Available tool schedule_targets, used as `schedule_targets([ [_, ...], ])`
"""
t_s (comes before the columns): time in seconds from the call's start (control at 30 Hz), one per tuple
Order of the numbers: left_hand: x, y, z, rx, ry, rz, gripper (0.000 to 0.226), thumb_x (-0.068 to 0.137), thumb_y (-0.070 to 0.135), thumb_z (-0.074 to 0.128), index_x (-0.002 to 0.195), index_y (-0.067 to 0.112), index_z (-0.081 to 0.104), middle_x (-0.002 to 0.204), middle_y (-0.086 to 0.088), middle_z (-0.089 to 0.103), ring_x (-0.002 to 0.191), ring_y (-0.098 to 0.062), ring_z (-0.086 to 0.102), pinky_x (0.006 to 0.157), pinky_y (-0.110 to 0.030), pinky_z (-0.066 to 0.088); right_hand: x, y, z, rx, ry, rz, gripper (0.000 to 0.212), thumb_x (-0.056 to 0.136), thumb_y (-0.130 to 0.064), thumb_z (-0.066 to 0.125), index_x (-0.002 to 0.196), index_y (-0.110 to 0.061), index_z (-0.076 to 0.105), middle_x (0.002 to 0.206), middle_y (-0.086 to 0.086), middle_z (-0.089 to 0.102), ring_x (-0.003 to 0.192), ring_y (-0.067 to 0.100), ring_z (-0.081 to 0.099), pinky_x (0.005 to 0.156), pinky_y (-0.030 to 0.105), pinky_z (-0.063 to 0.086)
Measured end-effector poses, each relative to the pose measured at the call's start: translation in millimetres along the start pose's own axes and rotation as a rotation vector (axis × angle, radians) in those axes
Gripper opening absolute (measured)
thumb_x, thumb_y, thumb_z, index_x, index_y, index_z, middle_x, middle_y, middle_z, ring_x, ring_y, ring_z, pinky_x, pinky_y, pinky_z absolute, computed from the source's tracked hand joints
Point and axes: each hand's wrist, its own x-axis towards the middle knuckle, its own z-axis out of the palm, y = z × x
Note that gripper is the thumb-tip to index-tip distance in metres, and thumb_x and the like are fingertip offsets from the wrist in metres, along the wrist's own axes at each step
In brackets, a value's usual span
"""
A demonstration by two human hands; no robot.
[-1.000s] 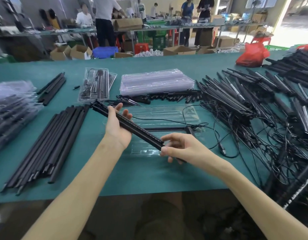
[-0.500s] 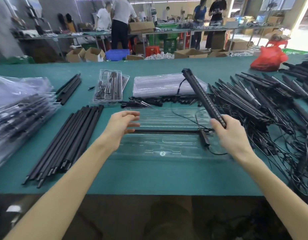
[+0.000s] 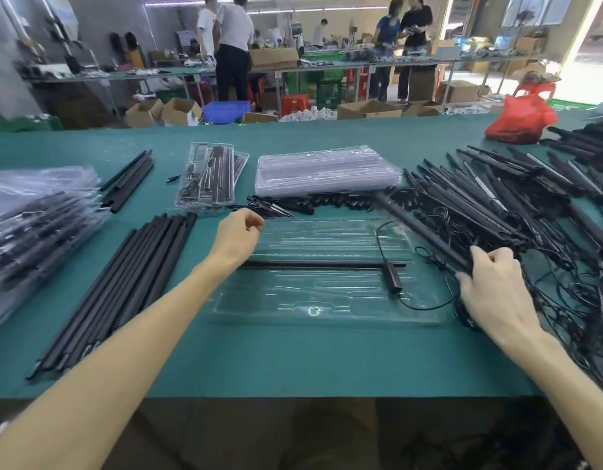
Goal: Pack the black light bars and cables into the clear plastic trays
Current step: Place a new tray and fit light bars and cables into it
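A clear plastic tray lies open on the green table in front of me. A thin black rod lies across its middle, and a cable with a black inline box lies at its right end. My right hand grips the near end of a black light bar that slants over the tray's right side toward the far left. My left hand hovers over the tray's left far corner with fingers loosely curled, holding nothing.
Black rods lie in a row at the left, with bagged packs beyond them. A stack of clear trays and a packed tray sit farther back. A tangle of light bars and cables fills the right side.
My right hand has lowered the light bar from upright to a flat slant near the pile on the right. My left hand has drawn up and curled its fingers.
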Motion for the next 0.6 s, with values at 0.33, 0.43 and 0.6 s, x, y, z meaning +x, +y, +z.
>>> schedule_targets([
  [0.33,73,-25,16,0.421,-0.029,0.088,0.047,0.097,-0.007,0.039,0.136,0.011,0.059,0.136,-0.013,0.06,0.121,-0.035,0.058,0.105,-0.048,0.046,-12,-5,12,0.204,0.235,-0.377,0.043,0.093,-0.005,0.059,0.136,-0.012,0.06,0.127,0.001,0.058,0.125,0.021,0.046,0.106,0.04,0.025],
  [0.43,88,-20,27,0.522,-0.076,0.209,0.052,0.098,-0.008,0.04,0.14,0.016,0.057,0.141,-0.01,0.059,0.125,-0.034,0.058,0.108,-0.047,0.043,-20,-14,21,0.184,0.103,-0.646,0.038,0.104,-0.03,0.05,0.141,-0.023,0.058,0.14,-0.009,0.054,0.133,0.015,0.045,0.111,0.037,0.028],
  [0.6,108,-16,35,0.707,-0.14,0.351,0.043,0.102,0.004,0.048,0.135,0.026,0.063,0.134,-0.004,0.065,0.117,-0.031,0.062,0.099,-0.044,0.047,-17,-15,33,0.184,-0.095,-0.746,0.047,0.103,-0.053,0.037,0.142,-0.033,0.055,0.15,-0.016,0.043,0.136,0.009,0.04,0.112,0.032,0.028],
])
